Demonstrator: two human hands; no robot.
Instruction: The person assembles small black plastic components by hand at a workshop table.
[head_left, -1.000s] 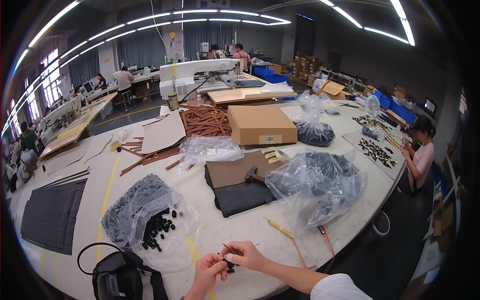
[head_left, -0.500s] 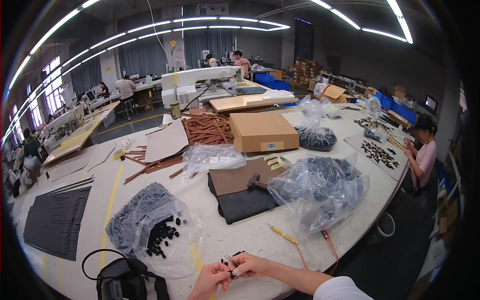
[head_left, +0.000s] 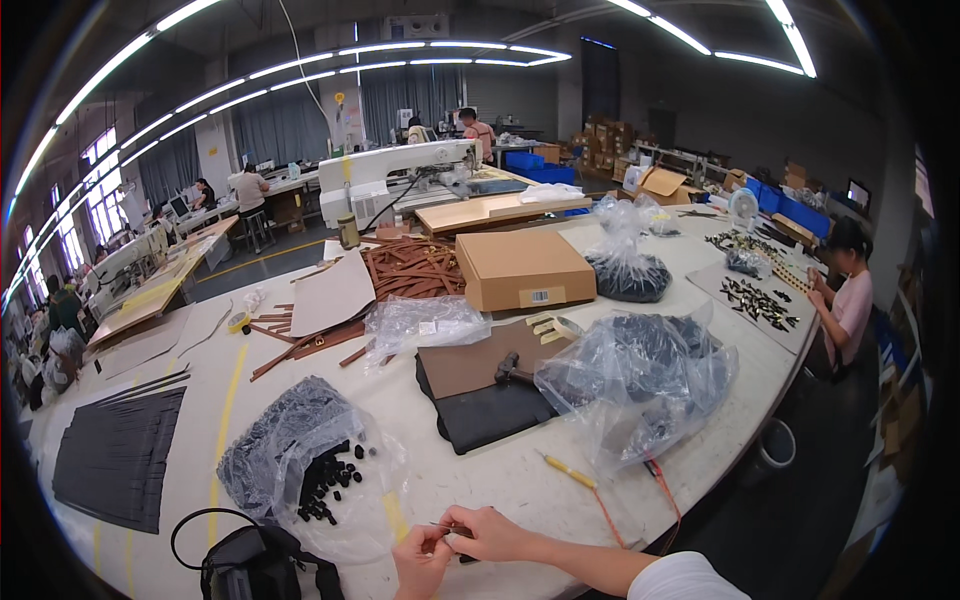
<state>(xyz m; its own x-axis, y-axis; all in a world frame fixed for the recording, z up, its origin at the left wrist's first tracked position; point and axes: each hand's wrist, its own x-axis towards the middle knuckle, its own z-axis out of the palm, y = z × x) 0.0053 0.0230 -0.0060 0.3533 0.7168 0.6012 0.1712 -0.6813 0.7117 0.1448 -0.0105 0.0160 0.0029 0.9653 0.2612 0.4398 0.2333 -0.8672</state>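
At the near edge of the table my left hand (head_left: 421, 562) and my right hand (head_left: 490, 535) meet, fingers pinched together. A thin pointed metal tool (head_left: 438, 524) sticks out from my right fingers toward my left hand; its kind cannot be made out. What my left fingers pinch is hidden now; a moment ago a small black piece showed there. Something dark lies just under my right hand. Left of the hands, small black pieces (head_left: 325, 480) spill from an open clear plastic bag (head_left: 285, 425) full of more. A black bag with a loop handle (head_left: 255, 560) sits at the lower left.
Black strips (head_left: 120, 455) lie at left. Ahead are a hammer (head_left: 512, 370) on brown and black sheets, a large clear bag (head_left: 640, 385), a cardboard box (head_left: 525, 270) and brown straps (head_left: 410, 270). A yellow-handled tool (head_left: 570, 470) with an orange cord lies right. A co-worker (head_left: 850, 300) sits far right.
My fingers have closed in together, covering the small black piece and most of the metal tool. The view has shifted slightly; the things on the table stay put.
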